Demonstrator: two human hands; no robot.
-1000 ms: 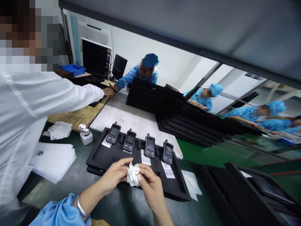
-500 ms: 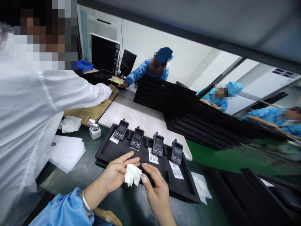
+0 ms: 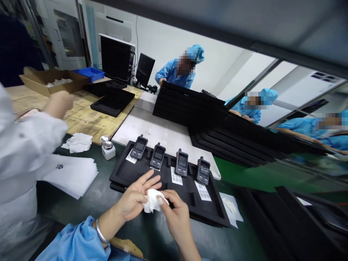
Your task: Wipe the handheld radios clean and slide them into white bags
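Observation:
A crumpled white wipe (image 3: 153, 200) is between my two hands, in front of the foam tray. My left hand (image 3: 135, 197) has its thumb pressed on the wipe's left side, while its other fingers stretch out, palm up. My right hand (image 3: 176, 214) pinches the wipe's right side between thumb and fingers. Just beyond lies a black foam tray (image 3: 174, 194) with several handheld radios (image 3: 181, 162) along its far side, each with a screen and stubby antenna. White printed label sheets (image 3: 202, 191) lie in the tray below the radios.
Left of the tray stand a white dispenser bottle (image 3: 108, 151) with its metal lid up, folded wipes (image 3: 78, 142) and white bags (image 3: 72, 175). A person's white sleeve (image 3: 40, 134) reaches in at left. Stacked black trays (image 3: 190, 108) rise behind; more black trays (image 3: 299, 224) lie at right.
My right thumb and fingers have closed on the wipe. The person in white has drawn back leftward, uncovering the wooden table. The co-worker across has pulled their arm back to the tray stack.

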